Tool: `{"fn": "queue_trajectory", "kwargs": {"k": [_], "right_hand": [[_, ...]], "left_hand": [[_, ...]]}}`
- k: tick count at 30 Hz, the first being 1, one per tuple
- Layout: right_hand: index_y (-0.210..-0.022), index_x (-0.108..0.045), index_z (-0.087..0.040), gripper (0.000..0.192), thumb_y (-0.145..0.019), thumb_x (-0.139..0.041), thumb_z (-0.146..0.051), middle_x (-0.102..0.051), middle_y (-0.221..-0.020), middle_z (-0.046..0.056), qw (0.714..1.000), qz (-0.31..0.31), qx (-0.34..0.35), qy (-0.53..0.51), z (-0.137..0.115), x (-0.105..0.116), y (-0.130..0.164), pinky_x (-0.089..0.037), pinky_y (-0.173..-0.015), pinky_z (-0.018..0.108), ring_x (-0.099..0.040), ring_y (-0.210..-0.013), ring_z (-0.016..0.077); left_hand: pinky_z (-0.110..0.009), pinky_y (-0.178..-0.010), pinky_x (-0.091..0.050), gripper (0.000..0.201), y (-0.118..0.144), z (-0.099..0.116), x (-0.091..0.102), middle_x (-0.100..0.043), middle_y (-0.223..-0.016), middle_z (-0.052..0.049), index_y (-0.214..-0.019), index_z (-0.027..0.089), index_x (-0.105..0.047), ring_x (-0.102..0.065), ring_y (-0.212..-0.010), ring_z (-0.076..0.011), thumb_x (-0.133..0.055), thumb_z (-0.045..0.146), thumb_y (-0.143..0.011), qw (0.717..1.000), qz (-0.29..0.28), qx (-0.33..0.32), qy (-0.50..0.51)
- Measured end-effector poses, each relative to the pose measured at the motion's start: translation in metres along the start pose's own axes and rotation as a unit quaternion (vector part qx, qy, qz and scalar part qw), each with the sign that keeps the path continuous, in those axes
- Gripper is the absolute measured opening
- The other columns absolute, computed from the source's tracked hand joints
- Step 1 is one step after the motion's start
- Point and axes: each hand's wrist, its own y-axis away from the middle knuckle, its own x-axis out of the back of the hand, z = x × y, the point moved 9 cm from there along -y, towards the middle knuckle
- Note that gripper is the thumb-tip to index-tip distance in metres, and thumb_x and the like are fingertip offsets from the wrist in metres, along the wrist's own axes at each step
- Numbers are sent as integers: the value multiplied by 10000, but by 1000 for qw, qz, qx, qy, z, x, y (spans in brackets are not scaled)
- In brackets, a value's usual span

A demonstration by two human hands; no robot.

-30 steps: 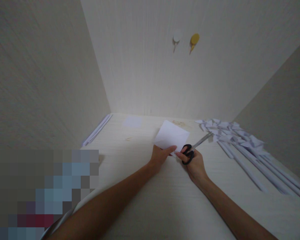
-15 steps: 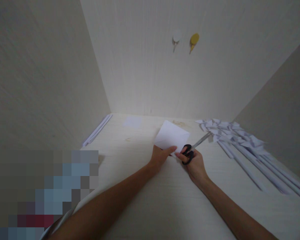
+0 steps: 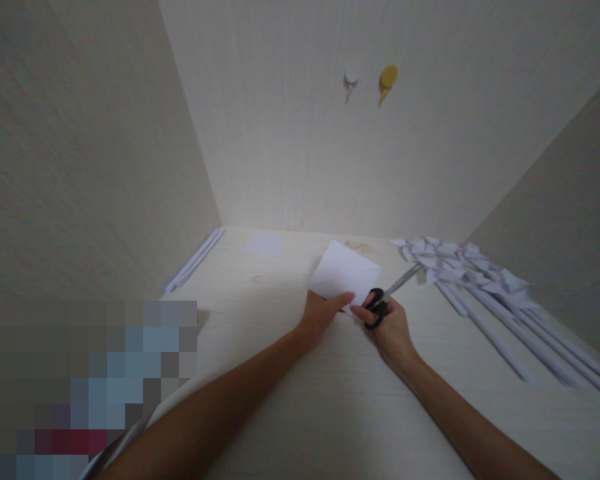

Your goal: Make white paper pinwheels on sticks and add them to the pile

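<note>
A white sheet of paper (image 3: 345, 275) is lifted just above the middle of the bench (image 3: 330, 400), pinched at its near edge by the left hand (image 3: 323, 311). Just beside it, the right hand (image 3: 391, 327) is closed through the black handles of the scissors (image 3: 387, 297), blades pointing away to the right. Folded paper pinwheels (image 3: 473, 273) lie along the right side, and two hooks (image 3: 370, 77) are on the back wall.

Dim, soft; wide-angle warp at edges

A pale wood-grain counter (image 3: 330, 400) carries a heap of folded white paper pinwheels on sticks (image 3: 485, 287) at right, paper strips (image 3: 195, 260) along the left wall, and a small paper square (image 3: 265, 243) at the back.
</note>
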Motion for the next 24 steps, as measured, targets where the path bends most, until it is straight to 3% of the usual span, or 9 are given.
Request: {"fn": "queue_trajectory", "kwargs": {"k": [13, 18, 24], "right_hand": [[-570, -458, -168, 270, -506, -715, -219, -395, -472, -84, 1000, 22, -1, -4, -4, 3, 1, -211, -407, 194, -319, -436, 48], [-578, -465, -171, 281, -492, -720, -250, -437, -489, -75, 1000, 20, -4, 10, -4, 2, 1, -239, -409, 195, -350, -443, 56], [-611, -476, -167, 269, -561, -669, -347, -453, -484, -65, 997, -12, -47, 62, -1, 0, 0, -230, -391, 191, -340, -420, 55]], "left_hand": [[-204, -437, -451, 126, -2, -5, -15, -590, -541, -11, -557, 113, -597, -527, -467, -100, -657, 221, -528, 995, -99, 9, -29], [-189, -426, -445, 122, -4, -5, -12, -582, -533, 0, -560, 117, -599, -522, -470, -92, -658, 219, -530, 996, -86, 5, -16], [-205, -452, -469, 140, -12, -7, 6, -594, -530, -6, -575, 112, -603, -539, -478, -97, -645, 245, -563, 1000, -12, 13, 13]]}}
